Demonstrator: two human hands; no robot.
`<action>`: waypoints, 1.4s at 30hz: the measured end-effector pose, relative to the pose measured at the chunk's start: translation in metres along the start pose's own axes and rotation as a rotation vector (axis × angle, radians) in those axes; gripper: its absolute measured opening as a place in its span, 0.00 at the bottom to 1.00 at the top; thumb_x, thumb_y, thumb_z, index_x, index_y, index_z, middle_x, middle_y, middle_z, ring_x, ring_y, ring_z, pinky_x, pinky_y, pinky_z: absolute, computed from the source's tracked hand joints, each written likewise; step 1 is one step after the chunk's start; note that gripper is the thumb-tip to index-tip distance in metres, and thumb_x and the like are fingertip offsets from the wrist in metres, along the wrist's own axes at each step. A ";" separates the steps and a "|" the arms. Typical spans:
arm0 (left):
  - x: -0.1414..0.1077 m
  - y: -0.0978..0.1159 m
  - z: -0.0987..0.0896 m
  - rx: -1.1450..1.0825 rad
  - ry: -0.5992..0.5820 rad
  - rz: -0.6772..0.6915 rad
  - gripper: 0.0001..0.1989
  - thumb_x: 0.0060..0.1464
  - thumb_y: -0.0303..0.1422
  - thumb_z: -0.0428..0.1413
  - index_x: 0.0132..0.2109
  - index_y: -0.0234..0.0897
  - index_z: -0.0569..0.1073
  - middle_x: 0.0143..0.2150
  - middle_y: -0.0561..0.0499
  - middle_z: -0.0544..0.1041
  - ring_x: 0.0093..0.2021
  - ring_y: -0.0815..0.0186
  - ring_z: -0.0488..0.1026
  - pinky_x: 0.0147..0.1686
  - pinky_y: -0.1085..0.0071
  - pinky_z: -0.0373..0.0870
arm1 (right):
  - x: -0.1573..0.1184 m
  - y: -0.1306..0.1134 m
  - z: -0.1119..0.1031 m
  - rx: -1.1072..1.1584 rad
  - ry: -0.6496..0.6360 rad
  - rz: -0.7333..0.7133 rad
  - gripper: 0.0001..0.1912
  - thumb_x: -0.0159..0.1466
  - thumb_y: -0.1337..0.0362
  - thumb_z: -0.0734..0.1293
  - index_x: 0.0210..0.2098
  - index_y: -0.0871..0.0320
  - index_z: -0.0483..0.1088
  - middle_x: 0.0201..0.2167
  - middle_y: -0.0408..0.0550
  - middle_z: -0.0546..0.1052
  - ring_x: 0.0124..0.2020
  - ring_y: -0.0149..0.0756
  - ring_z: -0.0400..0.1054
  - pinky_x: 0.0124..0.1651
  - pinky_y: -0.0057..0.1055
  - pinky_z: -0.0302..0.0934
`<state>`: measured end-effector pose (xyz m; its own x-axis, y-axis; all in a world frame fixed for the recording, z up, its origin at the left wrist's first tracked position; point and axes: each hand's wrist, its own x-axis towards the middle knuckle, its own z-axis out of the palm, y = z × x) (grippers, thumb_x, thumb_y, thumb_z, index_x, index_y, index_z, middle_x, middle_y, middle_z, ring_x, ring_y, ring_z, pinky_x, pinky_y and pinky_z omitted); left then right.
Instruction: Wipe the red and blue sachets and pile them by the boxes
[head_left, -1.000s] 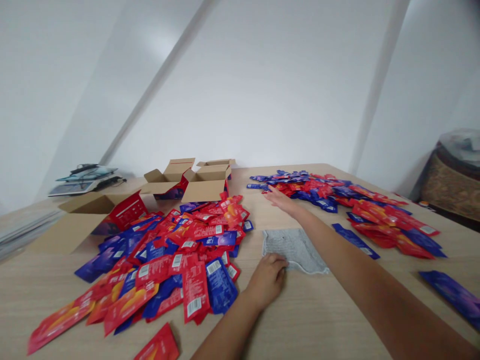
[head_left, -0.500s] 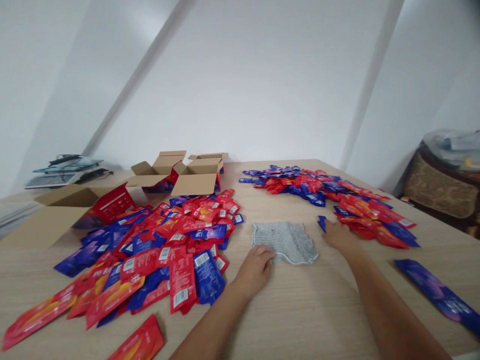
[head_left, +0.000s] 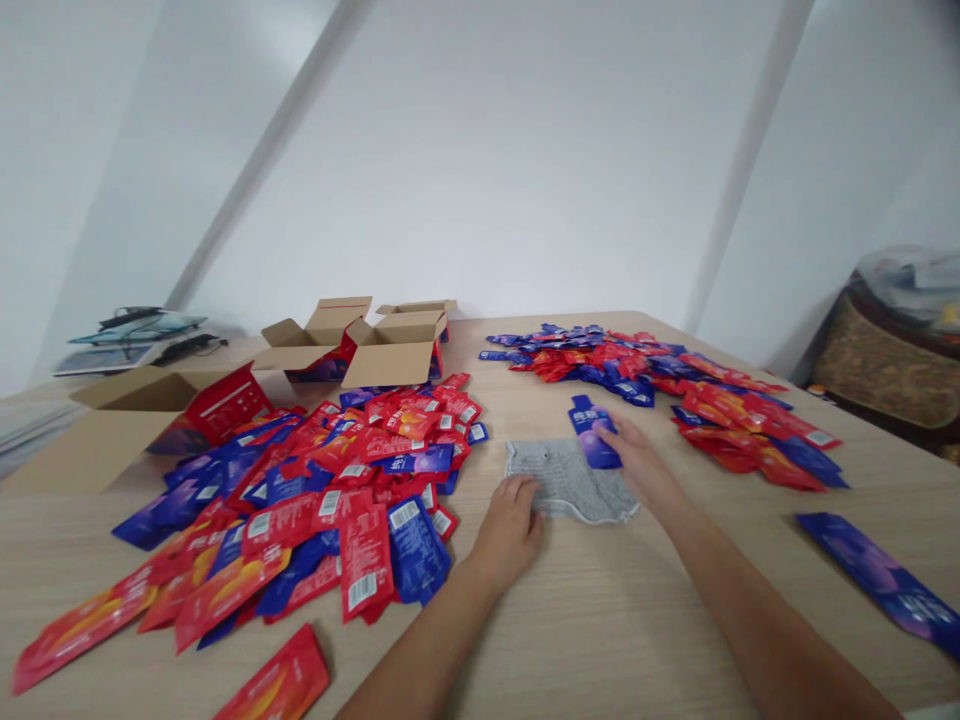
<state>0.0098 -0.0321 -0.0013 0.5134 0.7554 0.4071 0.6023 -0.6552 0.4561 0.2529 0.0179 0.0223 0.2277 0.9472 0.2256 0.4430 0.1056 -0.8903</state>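
Blue-and-purple foil pouch (head_left: pixel 594 438), upright above a grey knitted cloth (head_left: pixel 570 482) on a pale wooden table (head_left: pixel 600 610), its edge pinched between the right hand's (head_left: pixel 637 462) fingers. The left hand (head_left: pixel 511 528) touches the cloth's near-left edge, fingers together and curled, beside a heap of red and blue pouches (head_left: pixel 330 500).

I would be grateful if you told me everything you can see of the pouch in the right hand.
The pouch is glossy, dark blue and purple, with pale lettering and a narrower top end. It looks like flexible plastic. The right hand grips its side, holding it roughly upright, seen over the grey cloth.
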 end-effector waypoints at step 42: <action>0.001 0.013 0.000 0.310 -0.134 -0.024 0.20 0.60 0.34 0.46 0.55 0.27 0.68 0.57 0.35 0.69 0.59 0.54 0.64 0.59 0.57 0.58 | -0.040 -0.009 0.055 -0.792 -0.460 -0.527 0.26 0.64 0.69 0.52 0.60 0.57 0.61 0.63 0.49 0.60 0.64 0.40 0.50 0.61 0.45 0.49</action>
<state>0.0187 -0.0402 0.0050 0.5602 0.7789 0.2820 0.7619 -0.6181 0.1935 0.1917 -0.0046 -0.0001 -0.4357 0.8800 0.1890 0.8673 0.4666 -0.1734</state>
